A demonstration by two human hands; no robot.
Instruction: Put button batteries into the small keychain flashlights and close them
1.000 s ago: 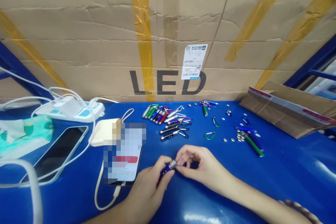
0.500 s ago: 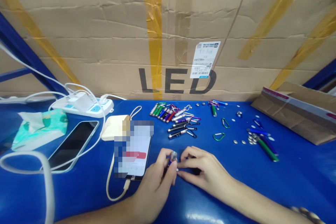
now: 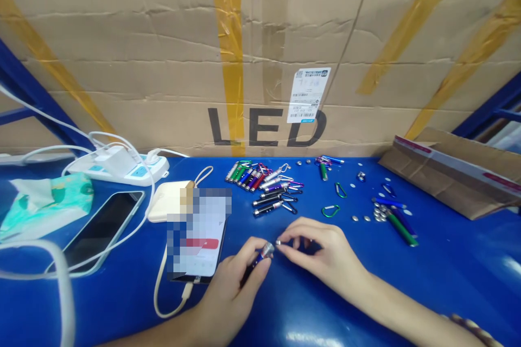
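Observation:
My left hand (image 3: 234, 282) is closed around a small blue flashlight (image 3: 266, 250), whose silver end sticks out past the thumb and forefinger. Just right of that end, my right hand (image 3: 329, 249) pinches a tiny silvery round piece (image 3: 278, 242), perhaps a button cell; a narrow gap separates the two. Beyond my hands lies a cluster of finished-looking mini flashlights (image 3: 248, 176) in several colours with carabiner clips. Two green carabiners (image 3: 331, 211) rest apart from them. Farther right are loose button cells (image 3: 380, 214) beside a green tube (image 3: 402, 229) and blue tubes (image 3: 393, 203).
A lit phone (image 3: 207, 249) on a charging cable lies close left of my left hand. Past it are a cream power bank (image 3: 167, 201), a dark phone (image 3: 101, 233), a tissue pack (image 3: 69, 200) and a power strip (image 3: 134, 172). An open cardboard box (image 3: 451, 179) stands at right.
The right hand has drawn slightly away from the flashlight, showing the silvery piece at its fingertips. In my left hand the flashlight now tilts toward the right. The camera view has shifted a little.

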